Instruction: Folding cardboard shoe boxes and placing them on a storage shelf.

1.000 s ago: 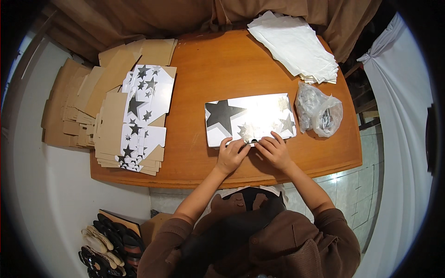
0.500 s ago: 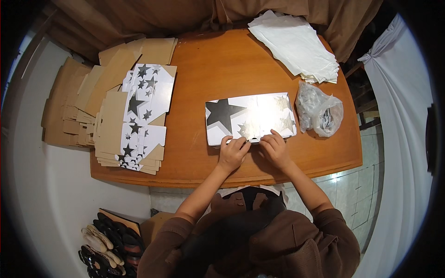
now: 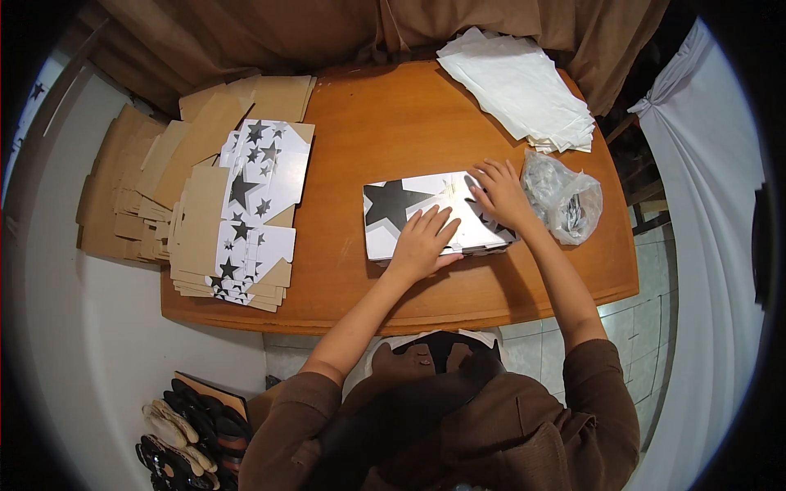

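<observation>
A closed white cardboard box [image 3: 385, 233] printed with black stars lies on the wooden table in front of me. My left hand [image 3: 423, 239] rests on its near part, fingers spread over the lid and thumb by the front edge. Across the right part of the lid lies my right hand [image 3: 501, 193], its fingers stretched and slightly apart. Neither hand grips anything. Just right of the box sits a crumpled clear plastic bag [image 3: 565, 196] with something grey inside, too unclear to name.
Flat unfolded cardboard boxes [image 3: 196, 221] are stacked at the left, a star-printed one [image 3: 274, 180] on top. White paper sheets [image 3: 516, 86] lie at the far right of the wooden table [image 3: 368, 123]. Several shoes [image 3: 192, 434] stand below at the lower left.
Both hands have moved from the box's front edge up onto its lid, the right one farther away and to the right. A small tab at the front edge no longer shows.
</observation>
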Demonstrator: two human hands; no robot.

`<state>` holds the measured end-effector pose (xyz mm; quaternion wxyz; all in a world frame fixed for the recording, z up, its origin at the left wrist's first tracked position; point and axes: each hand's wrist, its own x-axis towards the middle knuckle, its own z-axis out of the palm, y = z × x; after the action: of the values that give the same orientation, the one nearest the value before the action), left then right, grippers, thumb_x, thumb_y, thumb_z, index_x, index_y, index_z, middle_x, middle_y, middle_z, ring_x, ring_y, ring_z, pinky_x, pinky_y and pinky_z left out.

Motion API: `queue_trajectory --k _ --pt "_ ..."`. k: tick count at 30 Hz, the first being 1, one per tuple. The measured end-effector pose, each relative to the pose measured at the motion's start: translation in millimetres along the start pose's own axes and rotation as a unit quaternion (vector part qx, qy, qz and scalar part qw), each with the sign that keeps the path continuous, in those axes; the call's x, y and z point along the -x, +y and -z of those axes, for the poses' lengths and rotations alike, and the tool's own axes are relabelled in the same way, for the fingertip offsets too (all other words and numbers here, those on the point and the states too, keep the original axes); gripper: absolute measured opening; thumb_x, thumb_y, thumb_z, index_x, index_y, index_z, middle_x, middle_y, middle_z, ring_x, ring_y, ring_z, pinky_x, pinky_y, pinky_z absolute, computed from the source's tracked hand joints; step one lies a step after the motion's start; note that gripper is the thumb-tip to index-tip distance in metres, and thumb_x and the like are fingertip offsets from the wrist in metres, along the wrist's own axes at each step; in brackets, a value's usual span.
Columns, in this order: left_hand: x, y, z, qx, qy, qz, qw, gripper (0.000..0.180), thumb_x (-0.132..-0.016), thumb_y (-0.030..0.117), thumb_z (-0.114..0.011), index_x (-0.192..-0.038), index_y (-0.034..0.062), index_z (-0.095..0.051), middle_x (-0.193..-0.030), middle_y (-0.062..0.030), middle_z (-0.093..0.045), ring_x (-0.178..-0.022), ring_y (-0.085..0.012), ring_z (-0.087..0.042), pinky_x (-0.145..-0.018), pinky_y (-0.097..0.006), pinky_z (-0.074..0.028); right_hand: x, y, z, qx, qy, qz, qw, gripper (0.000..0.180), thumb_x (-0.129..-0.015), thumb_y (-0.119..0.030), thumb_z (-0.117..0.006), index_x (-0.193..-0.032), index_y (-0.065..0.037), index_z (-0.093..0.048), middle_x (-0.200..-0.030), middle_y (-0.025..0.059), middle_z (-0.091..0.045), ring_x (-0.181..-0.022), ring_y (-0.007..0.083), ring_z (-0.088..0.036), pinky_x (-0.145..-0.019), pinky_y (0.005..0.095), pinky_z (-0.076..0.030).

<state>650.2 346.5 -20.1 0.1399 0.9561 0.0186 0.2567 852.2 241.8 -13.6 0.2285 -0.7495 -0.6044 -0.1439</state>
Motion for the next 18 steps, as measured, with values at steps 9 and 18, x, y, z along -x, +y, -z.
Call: queue_trajectory --k 9,18 --pt "8 -9 -16 -0.022 0.001 -0.029 0.999 0.047 -0.071 0.044 -0.069 -0.103 0.0105 -0.061 -0.11 -0.0077 -0.061 -0.108 -0.0284 -0.057 -0.093 -0.044 -0.043 0 -1 -18 -0.047 -0.077 -0.109 0.99 0.031 -0.091 -0.023 -0.047 -0.115 -0.006 -0.058 -0.114 0.0115 -0.057 -0.113 0.0276 -0.049 -0.106 0.0487 -0.026" --pt "7 -39 -2 -0.072 -0.011 -0.073 0.995 0.042 -0.073 0.037 -0.068 -0.105 0.0116 -0.06 -0.114 -0.0051 -0.058 -0.11 -0.0233 -0.053 -0.097 -0.044 -0.039 16 -3 6 -0.025 -0.067 -0.176 0.982 0.028 -0.081 -0.02 -0.06 -0.104 -0.004 -0.061 -0.094 0.015 -0.058 -0.094 0.0328 -0.054 -0.082 0.0426 -0.044"
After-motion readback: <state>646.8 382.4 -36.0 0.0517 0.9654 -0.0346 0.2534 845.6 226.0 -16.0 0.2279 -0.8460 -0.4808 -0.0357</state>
